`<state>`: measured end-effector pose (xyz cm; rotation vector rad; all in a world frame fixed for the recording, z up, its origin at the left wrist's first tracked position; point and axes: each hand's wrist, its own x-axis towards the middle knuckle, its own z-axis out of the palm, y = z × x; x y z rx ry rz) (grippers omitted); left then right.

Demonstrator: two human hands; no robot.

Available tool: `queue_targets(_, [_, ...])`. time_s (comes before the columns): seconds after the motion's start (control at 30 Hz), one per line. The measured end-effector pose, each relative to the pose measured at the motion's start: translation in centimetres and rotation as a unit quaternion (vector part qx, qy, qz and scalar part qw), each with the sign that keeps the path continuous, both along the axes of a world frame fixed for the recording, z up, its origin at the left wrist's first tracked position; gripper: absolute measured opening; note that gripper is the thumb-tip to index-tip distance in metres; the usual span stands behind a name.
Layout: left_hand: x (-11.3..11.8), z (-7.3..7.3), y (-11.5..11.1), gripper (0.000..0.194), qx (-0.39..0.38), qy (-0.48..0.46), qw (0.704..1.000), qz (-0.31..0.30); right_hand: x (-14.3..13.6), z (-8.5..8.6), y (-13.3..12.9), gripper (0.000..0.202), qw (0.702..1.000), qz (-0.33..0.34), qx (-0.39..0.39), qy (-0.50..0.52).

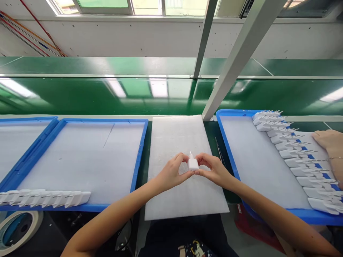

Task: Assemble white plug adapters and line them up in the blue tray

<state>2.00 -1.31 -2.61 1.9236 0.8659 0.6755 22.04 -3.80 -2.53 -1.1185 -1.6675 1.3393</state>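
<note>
My left hand and my right hand meet over a white foam sheet. Between their fingertips is a small white plastic part, boxy below with a narrow pointed tip facing up and away from me. Both hands are closed on it, one from each side, thumbs at its lower edge. Its underside is hidden. Just right of the sheet, a slim metal tool, perhaps tweezers, lies on the dark green bench.
A blue tray at left holds a row of white parts along its near edge. The blue tray at right holds a slanting row of pronged white parts. Another person's hand rests there. A grey post rises behind.
</note>
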Motion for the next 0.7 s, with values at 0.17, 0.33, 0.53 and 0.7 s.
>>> queue_targets(0.17, [0.1,0.5,0.3,0.03,-0.113,-0.001,0.994,0.013,0.0,0.1,0.2,0.022,0.997,0.02,-0.069,0.032])
queue_targets(0.33, [0.0,0.6,0.1,0.032,-0.101,0.011,0.995,0.016,0.0,0.0,-0.1,0.019,0.999,0.015,0.03,-0.036])
queue_targets(0.53, [-0.3,0.1,0.6,0.033,0.089,-0.003,0.996,-0.013,0.3,-0.9,0.0,0.03,0.955,-0.014,0.281,-0.094])
queue_targets(0.7, [-0.4,0.1,1.1,0.032,0.233,-0.033,0.971,-0.039,0.3,-0.5,0.0,0.041,0.899,-0.029,0.422,-0.115])
